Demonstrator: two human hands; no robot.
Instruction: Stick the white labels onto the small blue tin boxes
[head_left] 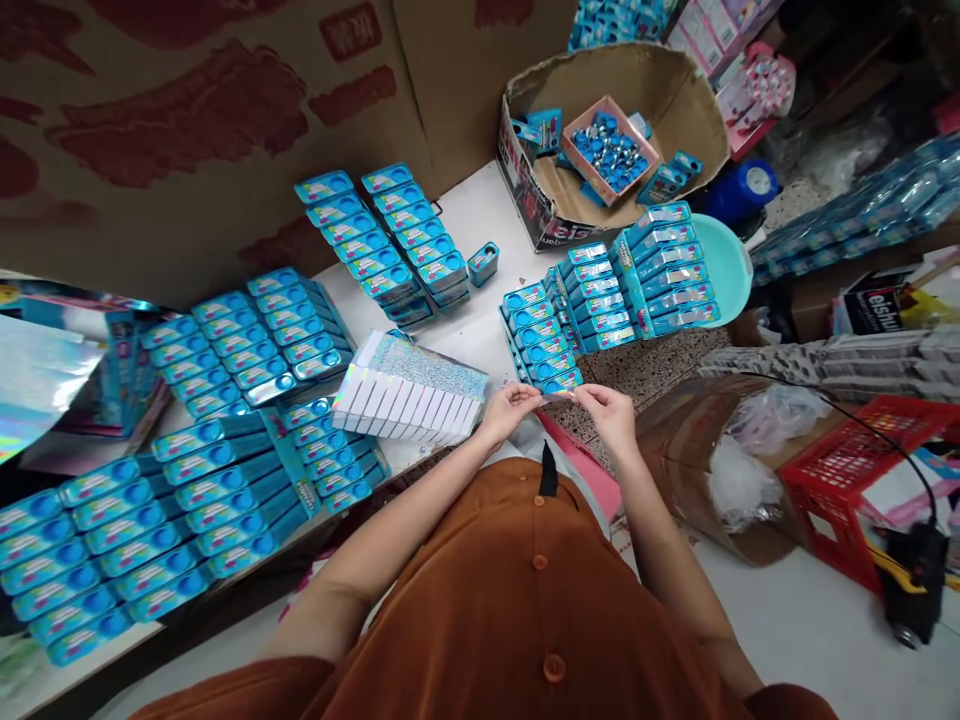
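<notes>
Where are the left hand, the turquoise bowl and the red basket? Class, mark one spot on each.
Left hand (511, 408): head view, on the middle of the hand.
Turquoise bowl (725, 270): head view, on its bare inside.
Red basket (853, 548): head view, on its side wall, near the white label.

Wht table, brn cardboard panels behind w/ red print, speckled flr beyond table edge, dim corners.

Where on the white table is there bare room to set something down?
Bare table shows around the lone blue box, between the open carton and the silver-topped stack. Packed rows of blue boxes crowd its left end.
</notes>
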